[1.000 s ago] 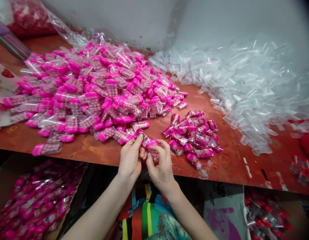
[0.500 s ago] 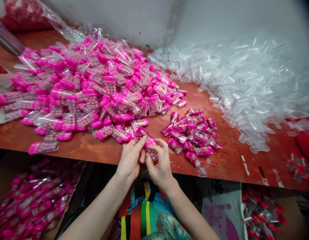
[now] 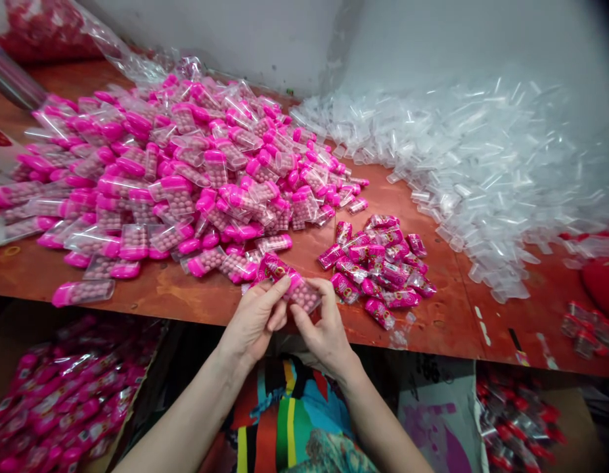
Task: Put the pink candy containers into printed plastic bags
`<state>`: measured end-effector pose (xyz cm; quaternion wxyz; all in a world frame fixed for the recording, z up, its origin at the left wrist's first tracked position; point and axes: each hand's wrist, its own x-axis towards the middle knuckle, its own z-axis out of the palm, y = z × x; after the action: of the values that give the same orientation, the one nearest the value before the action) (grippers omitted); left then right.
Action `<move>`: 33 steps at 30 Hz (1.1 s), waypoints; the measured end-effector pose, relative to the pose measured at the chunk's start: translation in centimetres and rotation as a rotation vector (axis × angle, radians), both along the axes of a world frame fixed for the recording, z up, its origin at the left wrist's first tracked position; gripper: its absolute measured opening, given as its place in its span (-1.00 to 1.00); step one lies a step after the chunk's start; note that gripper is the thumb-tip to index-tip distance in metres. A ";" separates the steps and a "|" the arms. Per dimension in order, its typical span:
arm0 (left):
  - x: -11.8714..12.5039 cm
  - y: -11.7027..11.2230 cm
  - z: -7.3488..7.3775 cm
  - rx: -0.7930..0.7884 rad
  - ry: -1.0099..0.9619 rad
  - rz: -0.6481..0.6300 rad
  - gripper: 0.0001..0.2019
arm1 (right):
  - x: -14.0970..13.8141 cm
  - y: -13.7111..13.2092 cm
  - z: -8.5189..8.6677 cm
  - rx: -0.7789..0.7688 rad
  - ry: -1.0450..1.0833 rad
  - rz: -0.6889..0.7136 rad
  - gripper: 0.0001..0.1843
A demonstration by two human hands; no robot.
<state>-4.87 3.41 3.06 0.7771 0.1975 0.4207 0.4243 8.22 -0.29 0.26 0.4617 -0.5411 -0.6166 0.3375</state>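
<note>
At the near edge of the red-brown table (image 3: 186,292), my left hand (image 3: 255,318) and my right hand (image 3: 324,328) together pinch one small clear candy case (image 3: 297,289) with a pink cap, full of pink balls. A printed pink wrapper (image 3: 272,268) sits on the case's left end under my left fingers. A big heap of bare pink-capped cases (image 3: 176,171) lies to the left. A small pile of wrapped cases (image 3: 378,269) lies just right of my hands.
A wide heap of clear empty plastic sleeves (image 3: 481,164) covers the right back of the table. A box of wrapped pink cases (image 3: 62,394) stands below the table at left; red-capped ones (image 3: 525,420) lie below at right. Grey wall behind.
My hands have dropped slightly toward me and turned the case more level. The printed wrapper now reaches further along the case.
</note>
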 end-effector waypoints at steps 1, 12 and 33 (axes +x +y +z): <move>0.1 0.0 0.1 0.007 0.004 0.006 -0.74 | 0.0 -0.1 0.1 -0.082 0.102 -0.002 -0.57; -0.1 0.3 0.0 0.038 0.047 -0.114 -0.53 | -0.9 -0.1 0.1 -0.443 0.621 0.062 -0.73; 0.8 -0.4 -0.7 -0.065 -0.071 -0.106 -0.69 | -0.1 -0.3 0.3 -0.431 0.531 0.041 -0.43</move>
<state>-4.04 3.03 2.36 0.8189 0.1792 0.3954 0.3754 8.10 -0.63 0.54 0.4742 -0.5070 -0.3999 0.5984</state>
